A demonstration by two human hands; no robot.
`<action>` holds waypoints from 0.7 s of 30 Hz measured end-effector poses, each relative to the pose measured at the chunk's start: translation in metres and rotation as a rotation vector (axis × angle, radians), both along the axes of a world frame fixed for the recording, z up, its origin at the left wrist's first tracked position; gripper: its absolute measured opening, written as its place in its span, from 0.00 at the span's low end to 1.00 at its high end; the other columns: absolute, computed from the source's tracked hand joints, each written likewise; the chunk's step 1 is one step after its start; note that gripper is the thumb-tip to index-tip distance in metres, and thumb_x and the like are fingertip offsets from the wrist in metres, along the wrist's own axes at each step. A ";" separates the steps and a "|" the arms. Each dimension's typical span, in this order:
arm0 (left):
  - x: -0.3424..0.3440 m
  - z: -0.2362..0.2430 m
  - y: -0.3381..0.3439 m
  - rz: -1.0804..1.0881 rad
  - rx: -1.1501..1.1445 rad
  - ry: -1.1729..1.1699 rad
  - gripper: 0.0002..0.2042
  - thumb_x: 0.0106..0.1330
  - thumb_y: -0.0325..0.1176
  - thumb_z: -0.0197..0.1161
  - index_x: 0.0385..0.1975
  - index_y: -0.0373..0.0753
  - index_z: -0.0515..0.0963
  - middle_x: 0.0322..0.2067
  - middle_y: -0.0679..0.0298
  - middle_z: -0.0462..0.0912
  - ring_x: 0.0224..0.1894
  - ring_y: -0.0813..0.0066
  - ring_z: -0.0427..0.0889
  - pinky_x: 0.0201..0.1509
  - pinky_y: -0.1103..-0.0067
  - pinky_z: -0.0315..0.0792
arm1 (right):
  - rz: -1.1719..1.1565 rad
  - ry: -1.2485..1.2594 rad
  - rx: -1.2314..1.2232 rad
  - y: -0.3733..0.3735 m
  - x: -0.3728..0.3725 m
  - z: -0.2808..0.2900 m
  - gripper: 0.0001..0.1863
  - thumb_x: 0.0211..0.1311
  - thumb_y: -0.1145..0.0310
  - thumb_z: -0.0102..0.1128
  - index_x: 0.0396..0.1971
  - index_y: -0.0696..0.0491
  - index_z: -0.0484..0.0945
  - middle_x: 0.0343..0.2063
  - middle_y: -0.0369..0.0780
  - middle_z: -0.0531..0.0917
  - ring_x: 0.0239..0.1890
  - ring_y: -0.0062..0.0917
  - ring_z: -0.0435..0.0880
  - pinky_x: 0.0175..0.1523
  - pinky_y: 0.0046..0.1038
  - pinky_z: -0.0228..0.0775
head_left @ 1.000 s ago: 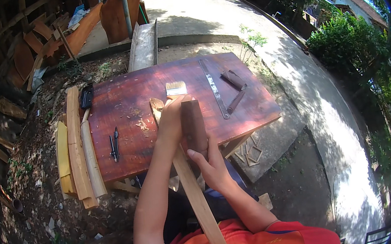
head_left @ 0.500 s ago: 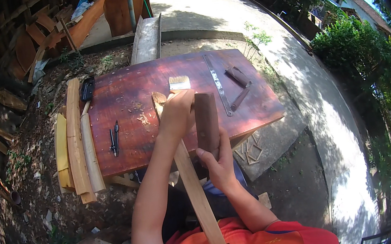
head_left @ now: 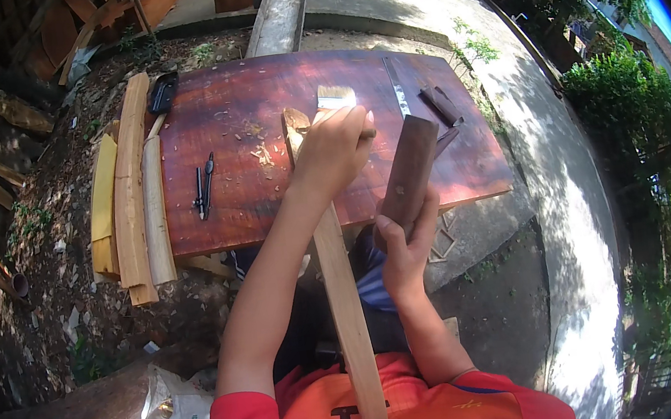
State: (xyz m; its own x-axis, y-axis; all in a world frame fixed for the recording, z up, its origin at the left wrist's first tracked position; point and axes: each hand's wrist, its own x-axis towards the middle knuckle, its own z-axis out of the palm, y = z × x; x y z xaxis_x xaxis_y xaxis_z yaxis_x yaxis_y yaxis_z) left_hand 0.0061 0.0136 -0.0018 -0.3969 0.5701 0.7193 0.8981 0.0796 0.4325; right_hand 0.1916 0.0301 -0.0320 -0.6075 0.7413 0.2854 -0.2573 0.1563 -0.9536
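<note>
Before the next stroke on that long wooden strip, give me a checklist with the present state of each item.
1. Left hand grips the top of the long wooden strip: ok.
2. Right hand holds the dark wooden block: ok, raised off the strip.
3. Strip's far end rests on the red-brown board: ok.
4. Strip's near end is braced against the person's body: cannot tell, though it reaches the orange shirt.
5. Paintbrush lies beyond the left hand: ok, apart from the block.
6. What the left hand's fingers hold against the strip: cannot tell, hidden.
</note>
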 end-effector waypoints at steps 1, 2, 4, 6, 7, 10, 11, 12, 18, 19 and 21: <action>0.001 0.002 0.005 0.014 0.021 0.017 0.08 0.65 0.29 0.60 0.27 0.35 0.70 0.26 0.51 0.78 0.34 0.48 0.79 0.41 0.59 0.72 | -0.026 0.000 -0.003 0.003 -0.001 -0.001 0.37 0.59 0.77 0.59 0.69 0.56 0.55 0.52 0.40 0.70 0.51 0.22 0.71 0.59 0.26 0.64; 0.003 0.001 0.005 0.044 0.013 0.000 0.08 0.65 0.29 0.60 0.27 0.35 0.70 0.26 0.51 0.78 0.34 0.48 0.79 0.41 0.59 0.72 | -0.041 0.020 0.008 0.003 -0.001 -0.001 0.37 0.59 0.77 0.58 0.69 0.56 0.56 0.52 0.40 0.70 0.51 0.22 0.71 0.58 0.26 0.65; 0.002 0.002 0.007 -0.053 0.056 -0.010 0.07 0.65 0.29 0.60 0.28 0.35 0.70 0.27 0.51 0.77 0.35 0.48 0.79 0.42 0.60 0.72 | -0.065 0.072 0.013 0.002 -0.006 0.002 0.38 0.58 0.77 0.58 0.69 0.56 0.56 0.51 0.39 0.70 0.49 0.21 0.72 0.53 0.24 0.67; 0.000 0.000 0.004 -0.039 0.087 -0.016 0.07 0.65 0.29 0.60 0.29 0.35 0.70 0.27 0.51 0.77 0.35 0.47 0.79 0.42 0.59 0.71 | -0.058 0.062 0.069 0.000 -0.011 0.002 0.36 0.59 0.76 0.55 0.68 0.55 0.56 0.42 0.41 0.74 0.36 0.20 0.72 0.40 0.22 0.65; 0.000 0.000 0.003 -0.047 0.117 -0.016 0.07 0.66 0.29 0.59 0.29 0.35 0.69 0.28 0.50 0.77 0.35 0.46 0.78 0.41 0.59 0.69 | -0.073 0.061 0.125 -0.001 -0.013 0.003 0.34 0.59 0.75 0.53 0.67 0.53 0.56 0.33 0.42 0.77 0.23 0.18 0.72 0.26 0.20 0.63; 0.001 -0.001 -0.001 -0.028 0.130 -0.021 0.08 0.67 0.30 0.59 0.29 0.35 0.69 0.27 0.50 0.77 0.35 0.46 0.78 0.41 0.59 0.70 | -0.060 0.049 0.080 -0.008 -0.010 0.011 0.34 0.59 0.75 0.53 0.67 0.53 0.56 0.33 0.42 0.77 0.23 0.19 0.73 0.27 0.21 0.65; 0.002 -0.001 -0.001 -0.021 0.133 -0.029 0.09 0.68 0.30 0.59 0.28 0.35 0.68 0.27 0.50 0.77 0.35 0.46 0.78 0.40 0.59 0.70 | -0.061 0.038 0.082 -0.008 -0.010 0.012 0.34 0.59 0.75 0.52 0.67 0.53 0.56 0.33 0.42 0.77 0.23 0.19 0.73 0.27 0.21 0.65; 0.003 0.000 -0.002 -0.020 0.135 -0.033 0.09 0.68 0.30 0.59 0.28 0.35 0.68 0.27 0.50 0.77 0.35 0.46 0.78 0.40 0.59 0.70 | -0.060 0.033 0.083 -0.008 -0.009 0.011 0.34 0.59 0.75 0.52 0.67 0.53 0.56 0.33 0.42 0.77 0.23 0.19 0.73 0.27 0.21 0.65; 0.003 0.000 -0.003 0.048 0.153 -0.056 0.10 0.70 0.33 0.58 0.27 0.36 0.69 0.25 0.51 0.77 0.32 0.47 0.78 0.38 0.59 0.70 | -0.082 0.021 0.081 -0.013 -0.012 0.021 0.31 0.59 0.74 0.52 0.65 0.56 0.59 0.32 0.42 0.77 0.23 0.19 0.73 0.26 0.21 0.66; 0.001 0.001 -0.002 0.036 0.169 -0.067 0.10 0.70 0.33 0.57 0.27 0.36 0.69 0.24 0.51 0.76 0.32 0.47 0.78 0.38 0.59 0.70 | -0.047 0.030 0.050 -0.010 -0.011 0.019 0.33 0.60 0.74 0.55 0.66 0.54 0.58 0.34 0.39 0.77 0.25 0.17 0.73 0.28 0.19 0.65; 0.001 0.000 -0.001 0.031 0.182 -0.083 0.10 0.70 0.33 0.57 0.27 0.36 0.69 0.23 0.51 0.76 0.31 0.47 0.78 0.38 0.59 0.70 | -0.006 0.035 0.016 -0.010 -0.012 0.018 0.35 0.61 0.75 0.58 0.68 0.53 0.57 0.36 0.36 0.77 0.28 0.14 0.73 0.30 0.17 0.65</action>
State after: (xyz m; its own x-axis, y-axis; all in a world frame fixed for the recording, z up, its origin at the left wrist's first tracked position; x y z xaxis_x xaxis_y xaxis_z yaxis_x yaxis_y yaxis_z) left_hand 0.0072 0.0123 -0.0017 -0.4742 0.4202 0.7737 0.8574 0.0207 0.5143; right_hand 0.1799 0.0198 -0.0141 -0.5922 0.7401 0.3186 -0.2897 0.1734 -0.9413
